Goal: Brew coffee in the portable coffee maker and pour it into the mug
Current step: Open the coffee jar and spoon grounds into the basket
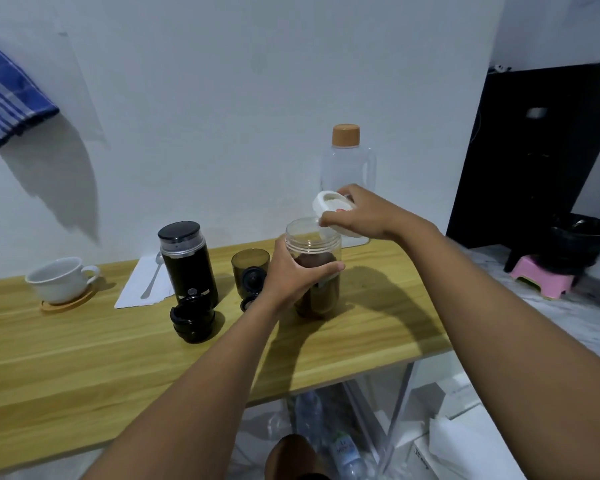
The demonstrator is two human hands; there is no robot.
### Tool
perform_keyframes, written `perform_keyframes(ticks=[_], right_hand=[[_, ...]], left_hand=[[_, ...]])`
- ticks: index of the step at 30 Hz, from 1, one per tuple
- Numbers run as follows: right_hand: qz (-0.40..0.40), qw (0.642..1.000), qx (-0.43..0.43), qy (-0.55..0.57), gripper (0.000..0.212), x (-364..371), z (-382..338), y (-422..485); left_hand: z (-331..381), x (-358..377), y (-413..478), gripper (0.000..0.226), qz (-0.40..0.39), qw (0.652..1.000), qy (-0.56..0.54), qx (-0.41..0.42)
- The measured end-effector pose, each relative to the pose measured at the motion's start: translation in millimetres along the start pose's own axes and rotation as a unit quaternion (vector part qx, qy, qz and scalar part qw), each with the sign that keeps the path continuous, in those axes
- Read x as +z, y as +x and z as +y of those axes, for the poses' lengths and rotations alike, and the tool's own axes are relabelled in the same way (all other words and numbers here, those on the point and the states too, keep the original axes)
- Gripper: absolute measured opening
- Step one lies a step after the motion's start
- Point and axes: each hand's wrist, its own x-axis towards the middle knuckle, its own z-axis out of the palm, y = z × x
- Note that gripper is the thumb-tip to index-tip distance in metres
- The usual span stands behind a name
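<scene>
The left grip (291,273) is wrapping fingers and thumb around the clear plastic jar of dark ground coffee (321,299), steadying it upright on the light wooden tabletop (84,358). The right grip (366,216) is pinching the jar's round white lid (329,204) by its rim and holding it tilted just above the open mouth. With the jar uncovered, the work is probably sitting at an early stage. The black cylindrical portable coffee maker (187,261) is standing upright to the left of the jar, and a black ribbed screw-on part (192,318) is lying apart in front of it. A smoky translucent cup (250,263) is waiting between maker and jar. The metal spoon (153,275) is lying on a white paper napkin (136,289) with no hand on it. The white ceramic mug (58,278) is sitting on a round wooden coaster (66,305) at the far left, showing no coffee. The clear water bottle with an orange cap (347,161) is standing closed by the wall. Scooping grounds, adding water, reassembling, brewing and pouring all seem to be remaining.
</scene>
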Motion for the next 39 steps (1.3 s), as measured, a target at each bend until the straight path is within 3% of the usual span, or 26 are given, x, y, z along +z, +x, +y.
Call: perform_keyframes(ticks=[5, 15, 22, 24, 27, 29, 32, 35, 39], right_hand=[[0.029, 0.988, 0.140, -0.059, 0.100, 13.9, 47.7, -25.6], [-0.057, 0.965, 0.192, -0.169, 0.093, 84.4, 81.2, -56.7], [-0.088, 0.968, 0.192, -0.136, 0.105, 86.1, 84.4, -56.3], [-0.073, 0.975, 0.187, -0.094, 0.096, 69.6, 77.8, -47.5], [0.036, 0.990, 0.139, -0.014, 0.070, 44.2, 55.5, -33.0], [0.099, 0.988, 0.108, 0.039, 0.065, 33.9, 33.5, -25.7], [0.114, 0.990, 0.060, 0.064, 0.076, 34.2, -2.0, -17.3], [0.088, 0.996, 0.016, -0.010, 0.087, 47.2, -27.9, -11.2], [0.054, 0.991, 0.025, -0.119, 0.089, 65.8, -37.5, -2.0]], left_hand=[[3.0, -11.5, 2.1, 0.102, -0.021, 0.999, 0.042, 0.003], [-0.4, -19.7, 2.6, 0.103, -0.034, 0.997, 0.067, -0.029], [4.9, -37.7, -8.8, 0.099, 0.018, 0.992, 0.121, 0.033], [7.3, -45.0, -15.3, 0.093, 0.050, 0.986, 0.144, 0.069], [3.8, -54.7, -27.8, 0.090, 0.096, 0.978, 0.160, 0.090], [-2.9, -56.6, -34.9, 0.096, 0.098, 0.975, 0.187, 0.069], [-15.6, -54.6, -44.8, 0.113, 0.079, 0.961, 0.265, -0.009], [-27.7, -50.7, -53.5, 0.120, 0.083, 0.957, 0.270, -0.070], [-37.9, -45.6, -59.3, 0.120, 0.094, 0.952, 0.266, -0.116]])
